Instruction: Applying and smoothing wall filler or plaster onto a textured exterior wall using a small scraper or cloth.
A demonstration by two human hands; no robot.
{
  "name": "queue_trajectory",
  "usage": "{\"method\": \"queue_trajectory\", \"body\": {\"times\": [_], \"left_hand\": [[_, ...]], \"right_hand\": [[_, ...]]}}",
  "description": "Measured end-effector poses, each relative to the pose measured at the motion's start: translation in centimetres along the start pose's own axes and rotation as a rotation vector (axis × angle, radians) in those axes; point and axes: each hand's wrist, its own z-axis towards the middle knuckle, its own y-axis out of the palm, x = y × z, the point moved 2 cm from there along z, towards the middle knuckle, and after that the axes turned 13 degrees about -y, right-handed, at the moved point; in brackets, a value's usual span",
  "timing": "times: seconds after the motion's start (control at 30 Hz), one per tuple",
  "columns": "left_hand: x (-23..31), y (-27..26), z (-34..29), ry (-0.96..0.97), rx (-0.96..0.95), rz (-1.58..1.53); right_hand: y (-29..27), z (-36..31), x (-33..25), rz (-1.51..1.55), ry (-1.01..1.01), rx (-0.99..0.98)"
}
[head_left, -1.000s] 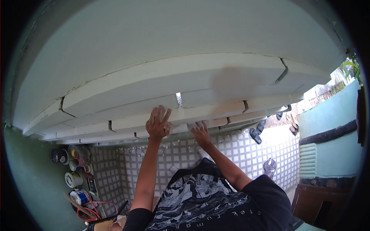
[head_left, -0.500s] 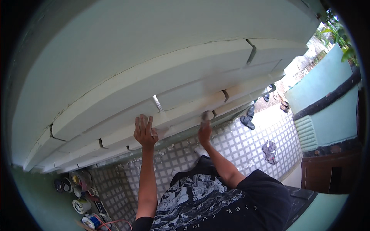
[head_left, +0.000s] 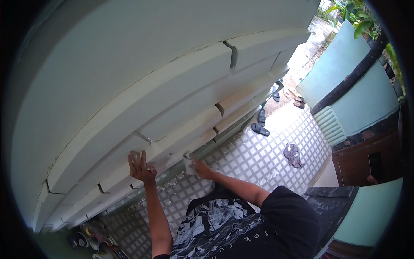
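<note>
In front of me stands a white wall (head_left: pixel 108 112) with raised, brick-like blocks and dark gaps between them. My left hand (head_left: pixel 142 167) rests on one of the lower blocks with its fingers spread. To its right and lower, my right hand (head_left: pixel 202 168) is closed round a small, pale, flat piece (head_left: pixel 189 164), perhaps folded sandpaper. That piece is close to the wall's bottom edge; whether it touches the wall I cannot tell. Chalky smears mark the blocks between my hands.
White crumbs lie on the checkered tile floor (head_left: pixel 241 164) along the wall's foot. Black sandals (head_left: pixel 260 128) and a crumpled dark cloth (head_left: pixel 293 155) lie to the right. Cans and tape rolls (head_left: pixel 92 233) are at the lower left. A brown wooden door (head_left: pixel 353 166) stands at the right.
My right hand has moved left and down with the pale piece, nearer my left hand. My left hand still rests on the wall. The whole view has turned somewhat.
</note>
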Motion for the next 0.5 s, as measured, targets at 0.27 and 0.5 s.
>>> {"method": "queue_trajectory", "body": {"times": [0.27,0.5], "left_hand": [[-0.9,0.0,-0.7,-0.003,0.049,0.110],[0.5,0.7,-0.4,-0.026,0.043,0.089]], "right_hand": [[-19.4,0.6,5.7,-0.410,0.213,0.695],[-19.6,7.5,4.1,-0.283,0.171,0.921]]}}
